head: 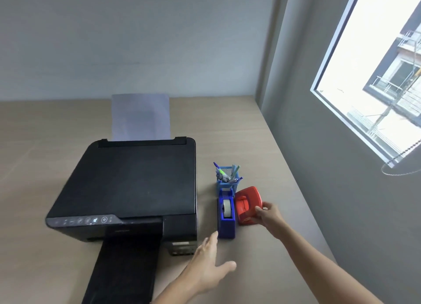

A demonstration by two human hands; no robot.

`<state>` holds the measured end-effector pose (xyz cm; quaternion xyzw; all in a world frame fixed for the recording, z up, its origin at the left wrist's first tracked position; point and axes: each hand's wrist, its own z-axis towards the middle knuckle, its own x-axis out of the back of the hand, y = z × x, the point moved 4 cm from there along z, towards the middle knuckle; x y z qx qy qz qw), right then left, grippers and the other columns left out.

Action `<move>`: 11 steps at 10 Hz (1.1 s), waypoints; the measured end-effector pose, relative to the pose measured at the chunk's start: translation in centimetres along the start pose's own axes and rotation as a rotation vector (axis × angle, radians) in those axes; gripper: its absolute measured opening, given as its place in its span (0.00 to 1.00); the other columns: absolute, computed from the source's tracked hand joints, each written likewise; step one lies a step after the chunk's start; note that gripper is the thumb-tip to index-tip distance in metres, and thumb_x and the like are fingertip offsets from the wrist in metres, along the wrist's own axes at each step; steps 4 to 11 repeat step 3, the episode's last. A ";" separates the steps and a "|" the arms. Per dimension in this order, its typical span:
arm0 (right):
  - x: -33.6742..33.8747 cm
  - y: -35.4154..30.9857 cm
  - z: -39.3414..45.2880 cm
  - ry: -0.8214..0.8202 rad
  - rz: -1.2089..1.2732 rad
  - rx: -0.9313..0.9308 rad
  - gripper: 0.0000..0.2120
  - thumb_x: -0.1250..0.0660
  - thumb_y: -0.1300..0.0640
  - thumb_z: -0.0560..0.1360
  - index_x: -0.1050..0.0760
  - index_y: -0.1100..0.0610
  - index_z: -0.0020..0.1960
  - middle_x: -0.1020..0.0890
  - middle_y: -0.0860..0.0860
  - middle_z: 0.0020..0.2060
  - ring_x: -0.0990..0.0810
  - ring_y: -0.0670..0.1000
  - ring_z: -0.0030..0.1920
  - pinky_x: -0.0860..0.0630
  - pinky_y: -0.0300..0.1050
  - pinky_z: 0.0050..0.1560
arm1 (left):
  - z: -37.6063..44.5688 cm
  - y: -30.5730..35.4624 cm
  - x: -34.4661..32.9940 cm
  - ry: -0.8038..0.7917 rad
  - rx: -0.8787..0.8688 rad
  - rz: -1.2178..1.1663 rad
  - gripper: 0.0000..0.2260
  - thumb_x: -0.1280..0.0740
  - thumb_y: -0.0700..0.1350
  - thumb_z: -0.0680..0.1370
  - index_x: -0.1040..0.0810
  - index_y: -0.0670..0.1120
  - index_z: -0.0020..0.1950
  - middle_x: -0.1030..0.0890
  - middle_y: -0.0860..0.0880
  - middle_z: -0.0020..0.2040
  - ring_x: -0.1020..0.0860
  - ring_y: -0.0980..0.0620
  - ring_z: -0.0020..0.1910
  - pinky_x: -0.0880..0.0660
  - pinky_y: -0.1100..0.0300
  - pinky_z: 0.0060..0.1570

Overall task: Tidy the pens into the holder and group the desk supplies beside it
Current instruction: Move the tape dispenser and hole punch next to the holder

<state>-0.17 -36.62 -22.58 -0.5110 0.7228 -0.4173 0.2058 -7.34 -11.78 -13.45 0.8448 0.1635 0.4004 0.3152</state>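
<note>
A big black printer (127,187) sits on the desk (262,144), left of the blue pen holder (227,181) full of pens (222,173). The blue tape dispenser (226,214) touches it. The right hand (270,216) grips the red hole punch (247,204). The left hand (210,265) is spread open, fingertips near the dispenser.

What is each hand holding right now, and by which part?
The right hand grips the red hole punch at its near right edge. The left hand is open, holding nothing, fingertips by the blue tape dispenser.
</note>
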 end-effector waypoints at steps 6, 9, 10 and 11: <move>0.8 -8.0 -11.4 0.141 -0.113 0.309 0.13 0.35 0.52 0.76 0.28 0.56 0.59 0.23 0.65 0.59 0.23 0.53 0.42 0.23 0.52 0.48 | -6.2 -19.7 -0.5 -0.052 0.288 -0.651 0.19 0.29 0.56 0.73 0.18 0.40 0.34 0.17 0.39 0.50 0.18 0.35 0.45 0.28 0.50 0.62; 0.8 -8.0 -11.4 0.141 -0.113 0.309 0.13 0.35 0.52 0.76 0.28 0.56 0.59 0.23 0.65 0.59 0.23 0.53 0.42 0.23 0.52 0.48 | -6.2 -19.7 -0.5 -0.052 0.288 -0.651 0.19 0.29 0.56 0.73 0.18 0.40 0.34 0.17 0.39 0.50 0.18 0.35 0.45 0.28 0.50 0.62; 0.8 -8.0 -11.4 0.141 -0.113 0.309 0.13 0.35 0.52 0.76 0.28 0.56 0.59 0.23 0.65 0.59 0.23 0.53 0.42 0.23 0.52 0.48 | -6.2 -19.7 -0.5 -0.052 0.288 -0.651 0.19 0.29 0.56 0.73 0.18 0.40 0.34 0.17 0.39 0.50 0.18 0.35 0.45 0.28 0.50 0.62; 0.8 -8.0 -11.4 0.141 -0.113 0.309 0.13 0.35 0.52 0.76 0.28 0.56 0.59 0.23 0.65 0.59 0.23 0.53 0.42 0.23 0.52 0.48 | -6.2 -19.7 -0.5 -0.052 0.288 -0.651 0.19 0.29 0.56 0.73 0.18 0.40 0.34 0.17 0.39 0.50 0.18 0.35 0.45 0.28 0.50 0.62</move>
